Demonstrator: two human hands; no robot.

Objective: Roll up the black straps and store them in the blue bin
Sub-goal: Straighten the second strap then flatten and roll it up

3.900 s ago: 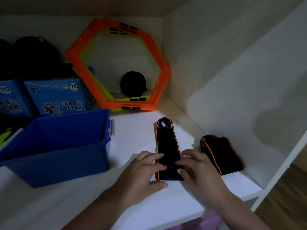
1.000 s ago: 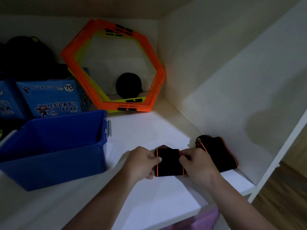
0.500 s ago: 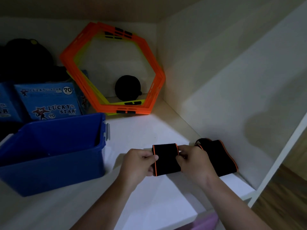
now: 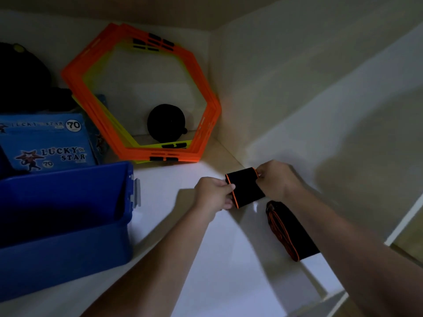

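Grips with left hand (image 4: 211, 194) and right hand (image 4: 275, 181), fingers curled, the two ends of a rolled strap (image 4: 245, 188) at centre frame, seemingly raised off the shelf (image 4: 217, 259). Looks finished as a roll but not stored: well apart from the blue bin (image 4: 68, 225) at lower left, with a dark, unreadable inside. Leaves a second strap (image 4: 291, 235) loosely folded at lower right, probably unrolled.

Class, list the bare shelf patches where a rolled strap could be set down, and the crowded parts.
Free: shelf between blue bin, orange hexagon rings and left hand; also the front strip between left forearm and second strap. Crowded: back left, with Lucky Star boxes; right edge, under the right forearm.
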